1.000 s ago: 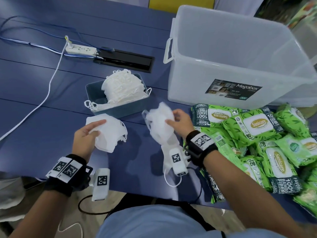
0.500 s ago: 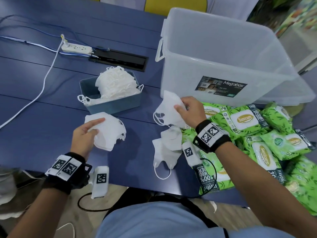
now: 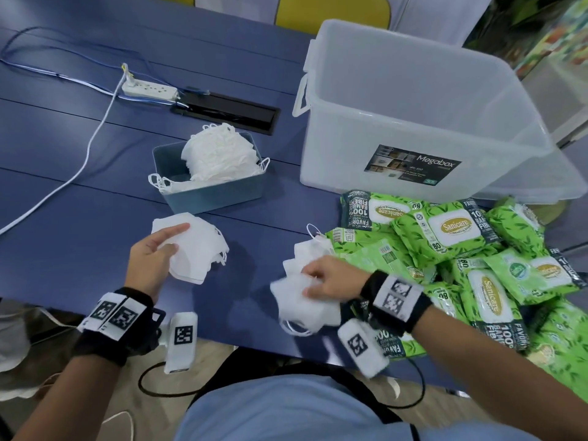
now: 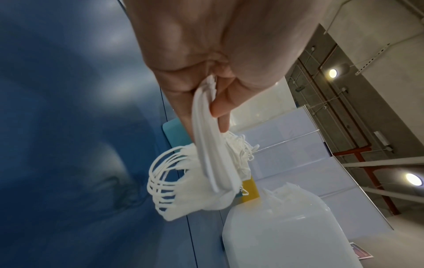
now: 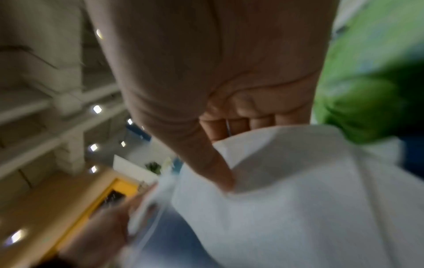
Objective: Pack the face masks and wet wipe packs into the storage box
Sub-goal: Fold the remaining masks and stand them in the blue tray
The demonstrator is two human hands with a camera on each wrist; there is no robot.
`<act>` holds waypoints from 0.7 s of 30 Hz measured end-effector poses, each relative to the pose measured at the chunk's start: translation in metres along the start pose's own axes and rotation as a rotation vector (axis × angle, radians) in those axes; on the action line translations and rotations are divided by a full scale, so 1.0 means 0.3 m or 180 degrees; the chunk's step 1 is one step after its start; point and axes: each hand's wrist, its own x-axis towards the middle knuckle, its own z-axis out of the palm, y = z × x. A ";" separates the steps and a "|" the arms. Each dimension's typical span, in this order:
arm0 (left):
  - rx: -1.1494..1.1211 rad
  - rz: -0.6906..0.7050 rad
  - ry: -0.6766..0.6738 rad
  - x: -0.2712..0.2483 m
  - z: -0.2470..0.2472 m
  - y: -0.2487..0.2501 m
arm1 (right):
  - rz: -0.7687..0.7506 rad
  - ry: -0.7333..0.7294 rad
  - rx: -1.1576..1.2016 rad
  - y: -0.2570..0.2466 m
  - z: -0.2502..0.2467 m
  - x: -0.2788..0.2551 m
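Observation:
My left hand [image 3: 159, 249] grips a stack of white face masks [image 3: 197, 253] above the blue table; in the left wrist view the thumb and fingers pinch the stack's [image 4: 206, 145] edge. My right hand [image 3: 321, 278] holds a loose bunch of white masks [image 3: 302, 300] low over the table's near edge, thumb pressed into the fabric [image 5: 286, 181]. More masks [image 3: 219, 157] are heaped in a small blue bin [image 3: 216, 192]. Green wet wipe packs [image 3: 451, 230] lie piled at the right. The clear storage box [image 3: 413, 122] stands behind them, with nothing visible inside.
A white power strip [image 3: 149, 90] with cables and a black cable hatch [image 3: 229, 111] sit at the back left of the blue table [image 3: 63, 202]. The table's front edge runs just below my wrists.
My right hand, up near the storage box with a mask half a second ago, has come down and back toward me onto the loose masks. My left hand has stayed put with its stack.

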 end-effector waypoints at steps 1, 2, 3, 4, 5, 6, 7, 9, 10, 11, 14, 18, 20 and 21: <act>-0.0011 -0.0005 0.0006 0.001 0.002 -0.001 | 0.0105 -0.0068 -0.0227 0.010 0.063 0.016; -0.0022 -0.0002 -0.0002 0.001 0.003 -0.001 | 0.0155 -0.0043 -0.0488 0.027 0.126 0.038; -0.0014 -0.0004 0.0001 0.001 0.003 0.000 | 0.0121 -0.0004 -0.0682 0.032 0.176 0.056; 0.0008 0.0002 0.0001 0.002 0.005 0.001 | -0.0014 0.0080 -0.0754 0.024 0.211 0.073; 0.0039 0.0006 0.0002 0.005 0.005 0.000 | -0.0155 0.0131 -0.0741 0.007 0.232 0.089; 0.0061 0.0017 -0.0001 0.006 0.005 0.002 | -0.0295 0.0183 -0.0659 -0.013 0.244 0.110; 0.0075 0.0018 -0.0001 0.008 0.004 0.003 | -0.0368 0.0215 -0.0570 -0.031 0.247 0.133; 0.0054 0.0006 -0.0025 0.015 0.000 0.004 | -0.0368 0.0275 -0.0393 -0.064 0.234 0.170; 0.0044 -0.0008 -0.0036 0.018 -0.003 0.006 | -0.0341 0.0288 -0.0282 -0.074 0.219 0.183; 0.0044 -0.0020 -0.0034 0.021 -0.009 0.008 | -0.0325 0.0310 -0.0169 -0.082 0.196 0.195; 0.0052 0.0010 0.0021 0.029 -0.030 0.015 | -0.0357 0.0425 0.0401 -0.078 0.103 0.214; 0.0000 -0.0039 0.0092 0.042 -0.059 0.016 | 0.0059 0.0645 0.0819 -0.015 0.003 0.271; 0.0039 -0.0043 0.0090 0.049 -0.065 0.017 | 0.0303 0.0679 0.0379 0.006 -0.009 0.303; 0.0053 -0.0047 0.0086 0.051 -0.066 0.019 | 0.0369 0.0653 0.0048 0.005 -0.009 0.315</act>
